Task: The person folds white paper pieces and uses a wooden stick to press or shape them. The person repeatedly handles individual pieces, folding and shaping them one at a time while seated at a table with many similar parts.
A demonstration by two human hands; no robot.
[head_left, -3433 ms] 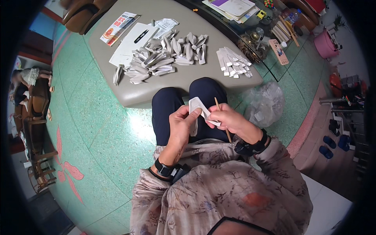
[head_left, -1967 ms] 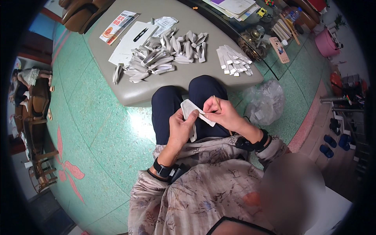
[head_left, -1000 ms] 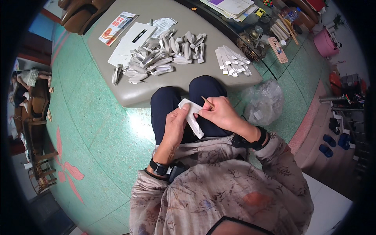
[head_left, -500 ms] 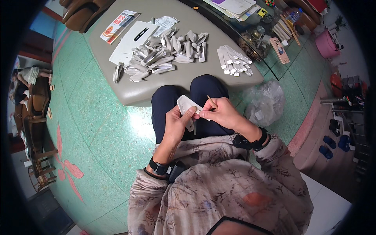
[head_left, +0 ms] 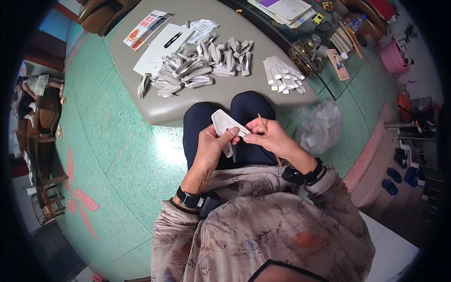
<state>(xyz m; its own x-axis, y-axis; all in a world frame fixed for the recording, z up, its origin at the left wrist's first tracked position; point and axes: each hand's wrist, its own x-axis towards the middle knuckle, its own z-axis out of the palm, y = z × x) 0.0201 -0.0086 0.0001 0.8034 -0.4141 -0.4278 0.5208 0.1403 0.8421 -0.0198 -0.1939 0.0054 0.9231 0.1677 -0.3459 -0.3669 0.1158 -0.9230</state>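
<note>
Over my lap I hold a thin, pale grey-white piece with a raised rim [head_left: 222, 121]; its exact kind I cannot tell. My left hand [head_left: 211, 144] pinches it near its middle, thumb on top. At its right end, the thumb and fingers of my right hand [head_left: 273, 138] are closed on the edge. A thin wooden stick [head_left: 262, 121] stands up out of my right hand, held between the fingers. Ahead on the grey padded surface lies a heap of similar grey-white curved pieces [head_left: 192, 68]. Flat white strips [head_left: 283, 75] are fanned out to the right of it.
Behind the heap lie a white sheet [head_left: 155, 56], a black pen-like tool [head_left: 173, 40] and a printed leaflet [head_left: 143, 30]. A clear plastic bag [head_left: 319, 127] rests on the green floor beside my right knee. A dark glass table [head_left: 277, 35] holds papers and small items.
The right hand has turned slightly, and its stick now leans the other way, more upright. Its fingers have opened out a little along the piece's edge. My left hand keeps its grip.
</note>
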